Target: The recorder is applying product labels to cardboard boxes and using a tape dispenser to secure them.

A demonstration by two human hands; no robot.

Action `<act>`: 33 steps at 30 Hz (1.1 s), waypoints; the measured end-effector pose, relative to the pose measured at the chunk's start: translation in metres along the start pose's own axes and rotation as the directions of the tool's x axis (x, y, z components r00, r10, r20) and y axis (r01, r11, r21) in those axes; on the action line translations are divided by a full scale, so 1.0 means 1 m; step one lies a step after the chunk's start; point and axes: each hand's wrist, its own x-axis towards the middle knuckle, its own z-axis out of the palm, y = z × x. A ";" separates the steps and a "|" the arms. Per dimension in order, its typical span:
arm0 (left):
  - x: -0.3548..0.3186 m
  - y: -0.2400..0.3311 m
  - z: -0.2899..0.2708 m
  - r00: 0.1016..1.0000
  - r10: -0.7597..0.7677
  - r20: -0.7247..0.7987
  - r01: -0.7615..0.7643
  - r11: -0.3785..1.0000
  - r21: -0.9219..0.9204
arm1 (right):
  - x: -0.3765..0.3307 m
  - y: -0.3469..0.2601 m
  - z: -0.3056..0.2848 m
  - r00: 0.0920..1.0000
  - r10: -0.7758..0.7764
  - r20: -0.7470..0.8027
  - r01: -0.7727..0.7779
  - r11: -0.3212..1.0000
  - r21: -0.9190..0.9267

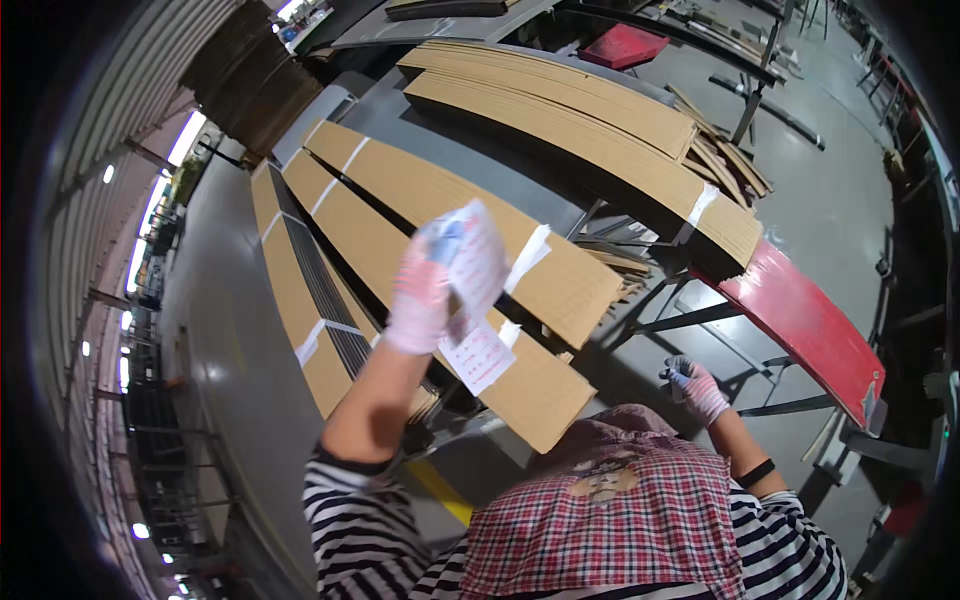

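My left hand (pixel 425 285), in a pink-and-white glove with blue-grey fingers, is closed on a printed paper sheet (pixel 478 255), slightly blurred. It is raised over the strapped cardboard bundles. Just below it, a second printed sheet (pixel 480 358) lies against the near end of a bundle (pixel 545 400); whether the two sheets touch is unclear. Another long bundle (pixel 570 290), tied with white strap, lies alongside to the right. My right hand (pixel 697 390), gloved alike, hangs low beside my checked apron with its fingers curled. Anything inside them is too small to make out.
Further left lie more strapped bundles (pixel 290 290), one dark-edged. A tall stack of long cardboard (pixel 600 130) rests on a stand to the right, beside a red panel (pixel 805 325) on dark legs. Loose strips (pixel 725 165) stick out behind that stack. Grey floor (pixel 225 400) runs along the left.
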 end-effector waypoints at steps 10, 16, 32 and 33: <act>0.016 -0.053 0.040 0.924 0.378 -0.056 -0.007 0.163 0.987 | 0.025 -0.034 -0.048 0.995 -0.091 0.026 0.090 0.995 0.040; -0.031 -0.011 0.046 0.972 0.234 0.020 -0.090 0.295 0.951 | 0.055 -0.106 0.032 0.960 -0.119 0.255 0.007 0.917 0.400; -0.014 -0.008 0.059 0.874 -0.086 0.478 -0.451 0.222 0.864 | 0.053 -0.136 0.086 0.864 -0.039 0.501 -0.309 0.745 0.591; -0.020 -0.008 0.068 0.855 -0.102 0.508 -0.477 0.227 0.849 | 0.058 -0.122 0.070 0.840 0.049 0.541 -0.412 0.707 0.576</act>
